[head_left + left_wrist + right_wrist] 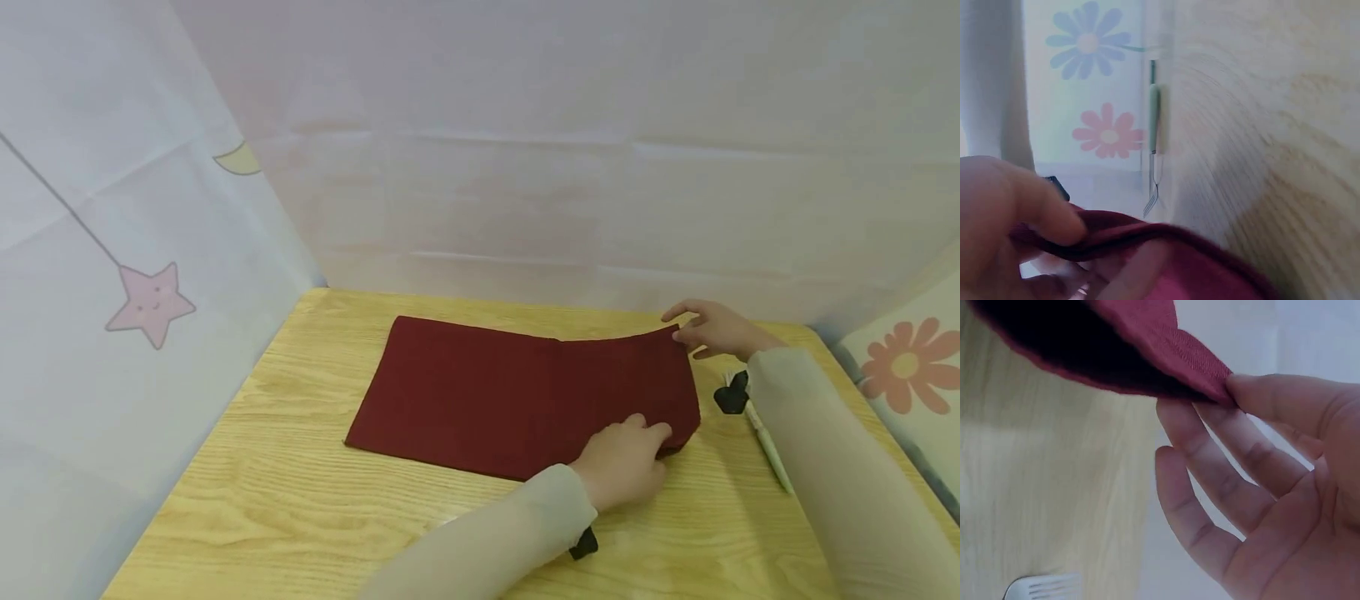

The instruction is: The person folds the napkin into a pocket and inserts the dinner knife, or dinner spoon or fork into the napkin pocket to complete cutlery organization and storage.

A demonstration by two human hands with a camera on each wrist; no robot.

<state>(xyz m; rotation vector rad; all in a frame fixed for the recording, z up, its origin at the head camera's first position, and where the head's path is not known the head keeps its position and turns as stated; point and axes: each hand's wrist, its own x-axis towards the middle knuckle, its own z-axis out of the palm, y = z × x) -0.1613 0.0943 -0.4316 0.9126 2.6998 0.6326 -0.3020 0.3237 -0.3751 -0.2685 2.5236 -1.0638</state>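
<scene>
Both hands pinched corners of a dark red folded cloth (517, 392) — left hand (622, 462) near, right hand (712, 329) far; loose pinches risked uneven edges.

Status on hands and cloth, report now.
Left hand pinches the cloth at its near right corner. Right hand pinches the far right corner, lifted off the table. A fork lies right of the cloth, clear of it.
</scene>
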